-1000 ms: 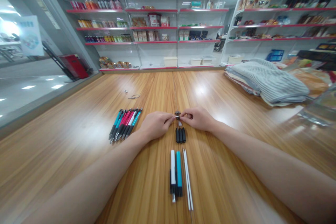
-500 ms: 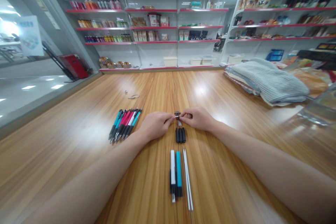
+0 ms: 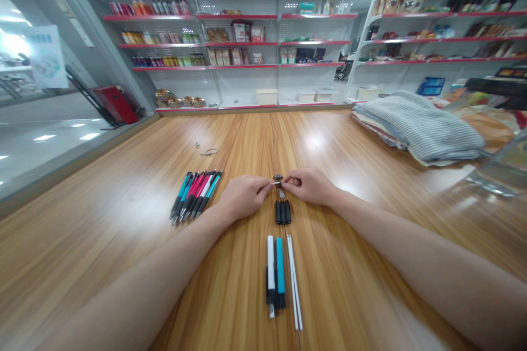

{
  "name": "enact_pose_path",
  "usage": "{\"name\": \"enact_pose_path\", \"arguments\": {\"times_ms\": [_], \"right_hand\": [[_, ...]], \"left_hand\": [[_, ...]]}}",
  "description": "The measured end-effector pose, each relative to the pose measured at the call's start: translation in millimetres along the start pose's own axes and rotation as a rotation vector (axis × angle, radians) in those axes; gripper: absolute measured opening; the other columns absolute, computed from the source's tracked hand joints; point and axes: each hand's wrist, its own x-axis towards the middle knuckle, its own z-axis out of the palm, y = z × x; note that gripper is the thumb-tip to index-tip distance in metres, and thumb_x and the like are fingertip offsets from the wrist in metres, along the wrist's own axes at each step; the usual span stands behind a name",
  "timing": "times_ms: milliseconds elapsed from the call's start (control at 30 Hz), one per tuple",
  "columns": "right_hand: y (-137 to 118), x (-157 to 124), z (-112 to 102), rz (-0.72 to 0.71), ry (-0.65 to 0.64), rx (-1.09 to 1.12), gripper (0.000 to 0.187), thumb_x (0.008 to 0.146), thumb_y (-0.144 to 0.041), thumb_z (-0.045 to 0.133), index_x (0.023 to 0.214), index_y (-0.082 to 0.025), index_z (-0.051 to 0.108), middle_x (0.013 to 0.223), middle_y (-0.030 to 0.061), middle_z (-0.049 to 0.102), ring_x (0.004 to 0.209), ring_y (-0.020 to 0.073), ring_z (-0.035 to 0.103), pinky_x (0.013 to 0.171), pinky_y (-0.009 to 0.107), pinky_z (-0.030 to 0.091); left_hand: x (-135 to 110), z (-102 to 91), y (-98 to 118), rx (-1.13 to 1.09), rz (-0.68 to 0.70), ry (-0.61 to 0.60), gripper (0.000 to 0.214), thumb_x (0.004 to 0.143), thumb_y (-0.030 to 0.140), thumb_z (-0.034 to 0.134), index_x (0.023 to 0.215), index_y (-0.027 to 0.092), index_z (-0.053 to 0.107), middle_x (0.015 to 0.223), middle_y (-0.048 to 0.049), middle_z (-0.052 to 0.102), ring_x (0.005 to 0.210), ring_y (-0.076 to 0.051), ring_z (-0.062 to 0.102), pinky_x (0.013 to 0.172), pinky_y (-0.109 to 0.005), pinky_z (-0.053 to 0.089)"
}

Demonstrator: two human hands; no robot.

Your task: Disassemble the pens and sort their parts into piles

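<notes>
My left hand (image 3: 244, 196) and my right hand (image 3: 312, 185) meet at the middle of the wooden table (image 3: 123, 219), both pinched on a small dark metal pen part (image 3: 279, 179). Just below them lie three black pen grips (image 3: 282, 211) side by side. Nearer to me lie a white pen barrel (image 3: 270, 264), a teal pen barrel (image 3: 280, 270) and two thin white refills (image 3: 294, 279). A row of several assembled teal, pink and white pens (image 3: 196, 195) lies to the left of my left hand.
A small spring and ring (image 3: 207, 149) lie further back on the table. Folded striped cloths (image 3: 415, 126) are stacked at the right. Shop shelves (image 3: 247, 44) with goods stand behind the table. A glass wall runs along the left.
</notes>
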Motion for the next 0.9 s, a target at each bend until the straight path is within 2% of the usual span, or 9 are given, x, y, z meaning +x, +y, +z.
{"name": "enact_pose_path", "arguments": {"times_ms": [700,900], "right_hand": [[-0.4,0.0,0.3,-0.020,-0.006,0.009,0.018,0.084,-0.032,0.058,0.085,-0.020,0.070,0.058,-0.0019,0.057,0.052,0.0087,0.046,0.054,0.022,0.029],[-6.7,-1.2,-3.1,-0.087,0.075,0.096,0.019,0.083,-0.029,0.057,0.094,-0.017,0.067,0.058,-0.0033,0.050,0.053,0.0090,0.043,0.055,0.022,0.032]], "left_hand": [[0.7,-0.4,0.6,0.000,0.008,0.011,0.037,0.096,0.042,0.036,0.092,0.025,0.069,0.091,-0.0043,0.072,0.084,-0.020,0.064,0.066,-0.027,0.038],[-0.2,1.2,0.6,0.011,0.005,0.022,0.038,0.096,0.041,0.036,0.087,0.023,0.068,0.087,-0.0058,0.071,0.082,-0.019,0.063,0.067,-0.027,0.038]]}}
